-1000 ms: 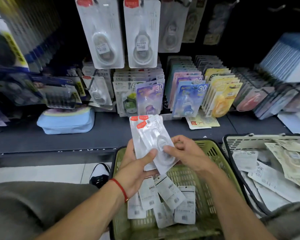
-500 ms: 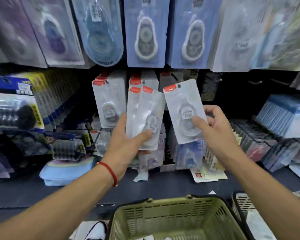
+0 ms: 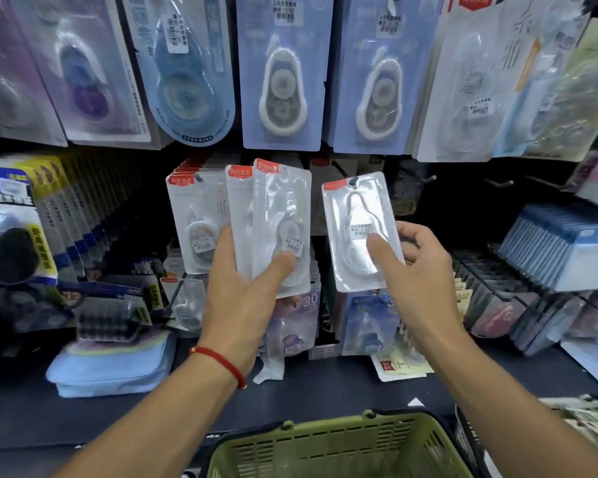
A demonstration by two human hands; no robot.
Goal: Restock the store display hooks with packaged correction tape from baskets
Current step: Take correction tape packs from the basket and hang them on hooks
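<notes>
Clear red-tabbed packs (image 3: 279,229), olive-green slotted basket (image 3: 339,450), red wrist cord (image 3: 221,360), pale blue pouch (image 3: 114,367)

Dark shelf (image 3: 325,395) under crowded display wall (image 3: 456,208)

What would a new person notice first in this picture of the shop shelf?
First, the two hands raised in the middle: the left hand grips a small stack of clear packs, and the right hand holds a single pack up by the dark hooks. Next, the big blue packs hanging along the top, and the green basket at the bottom edge.
</notes>
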